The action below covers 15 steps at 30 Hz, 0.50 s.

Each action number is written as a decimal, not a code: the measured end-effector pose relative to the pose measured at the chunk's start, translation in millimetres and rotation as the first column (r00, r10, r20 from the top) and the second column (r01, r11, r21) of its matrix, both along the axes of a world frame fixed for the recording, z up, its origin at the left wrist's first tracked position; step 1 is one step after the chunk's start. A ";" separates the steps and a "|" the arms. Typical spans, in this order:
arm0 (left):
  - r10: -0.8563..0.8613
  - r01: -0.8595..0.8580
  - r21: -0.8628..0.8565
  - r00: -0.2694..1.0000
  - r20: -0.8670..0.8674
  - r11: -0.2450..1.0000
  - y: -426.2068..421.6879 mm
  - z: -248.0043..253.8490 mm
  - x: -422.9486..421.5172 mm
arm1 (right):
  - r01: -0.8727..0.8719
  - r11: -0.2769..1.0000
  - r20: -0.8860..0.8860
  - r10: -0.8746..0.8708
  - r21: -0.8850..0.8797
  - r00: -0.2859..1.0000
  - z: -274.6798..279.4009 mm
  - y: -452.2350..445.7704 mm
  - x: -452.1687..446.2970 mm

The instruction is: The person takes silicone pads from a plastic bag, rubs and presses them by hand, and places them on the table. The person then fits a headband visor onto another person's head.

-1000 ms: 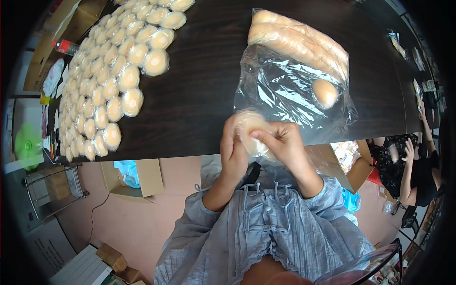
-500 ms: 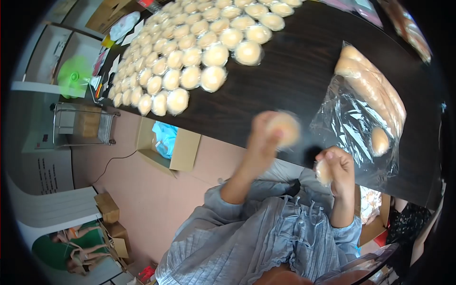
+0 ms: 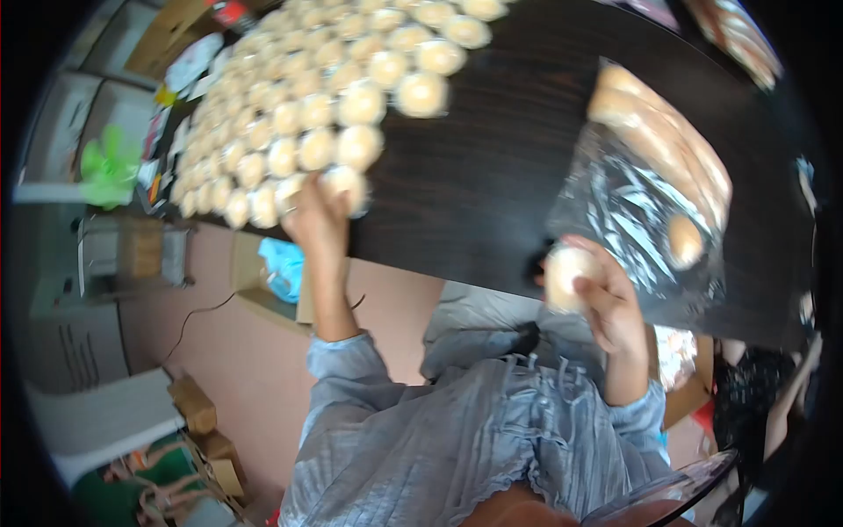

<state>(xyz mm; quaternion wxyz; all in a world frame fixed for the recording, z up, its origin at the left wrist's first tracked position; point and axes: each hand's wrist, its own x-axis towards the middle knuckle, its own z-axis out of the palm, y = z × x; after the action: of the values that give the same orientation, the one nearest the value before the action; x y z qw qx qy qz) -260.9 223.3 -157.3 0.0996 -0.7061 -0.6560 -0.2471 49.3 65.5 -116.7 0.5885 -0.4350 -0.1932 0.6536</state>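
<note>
My left hand [image 3: 318,220] has its fingers closed on a round beige piece in clear wrap [image 3: 349,188]. This piece sits at the near end of the rows of similar wrapped pieces [image 3: 358,104] on the dark table. Over the table's front edge, my right hand [image 3: 604,294] grips another beige wrapped piece [image 3: 567,274] between thumb and fingers. Just beyond that hand lies a clear plastic bag [image 3: 606,206] with stacked beige rounds [image 3: 654,123] inside. One loose round [image 3: 684,241] shows near the bag's lower end. Motion blurs my left fingers slightly.
The dark table [image 3: 474,167] runs across the view. Below its edge stands an open cardboard box [image 3: 255,294] with blue plastic [image 3: 283,268]. A green fan [image 3: 110,165] and a cart [image 3: 132,250] are at the left. Another box [image 3: 689,391] stands at the lower right.
My left hand has carried its wrapped piece left to the end of the rows. My right hand has lifted its piece slightly and turned it. The view has shifted.
</note>
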 end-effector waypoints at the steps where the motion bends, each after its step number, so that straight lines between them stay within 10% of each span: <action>1: -0.027 0.033 0.082 0.997 -0.067 0.996 1.8 -2.5 -2.6 | -0.016 1.000 0.017 0.016 0.005 1.000 0.8 -0.6 2.4; 7: -0.121 0.105 0.351 0.992 0.025 0.930 -23.4 25.1 39.2 | -0.014 1.000 0.294 0.020 -0.026 0.956 -10.1 -7.1 15.5; 10: -0.178 0.399 -0.032 0.477 0.861 0.916 -82.4 49.1 107.1 | -0.064 0.991 0.377 0.105 -0.118 0.920 -13.0 -9.1 20.1; 12: -0.366 0.769 0.070 0.220 0.904 0.635 -97.8 40.5 140.2 | -0.061 0.994 0.448 0.097 -0.093 0.889 -15.0 -11.5 20.4; 15: -0.322 0.887 0.029 0.137 0.937 0.462 -111.9 23.6 177.6 | -0.065 0.998 0.626 0.063 -0.021 0.777 -16.1 -17.3 18.7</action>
<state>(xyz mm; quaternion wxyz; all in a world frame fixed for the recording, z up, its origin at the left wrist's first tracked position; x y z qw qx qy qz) -83.3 111.5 -133.7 -0.5635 -0.6831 -0.2718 -0.3769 68.0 48.2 -132.9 0.4687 -0.6200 -0.3929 0.4914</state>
